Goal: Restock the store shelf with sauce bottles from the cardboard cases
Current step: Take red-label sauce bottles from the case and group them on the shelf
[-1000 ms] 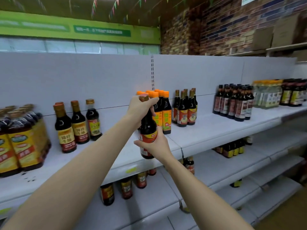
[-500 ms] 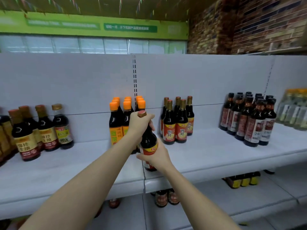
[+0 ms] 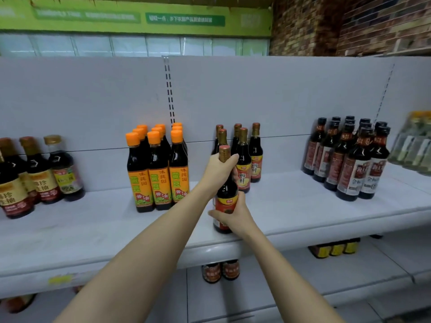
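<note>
While gripped, sauce bottle (image 3: 227, 192) upright.

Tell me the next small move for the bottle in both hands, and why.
Probably slide the sauce bottle back to join the brown-capped group. The left hand grips its neck, the right hand its label, and it stands near the shelf front edge.

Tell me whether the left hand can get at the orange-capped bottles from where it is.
Probably yes, once it lets go: the left hand grips the neck of the held bottle, and the orange-capped bottles stand just left with bare shelf in front.
</note>
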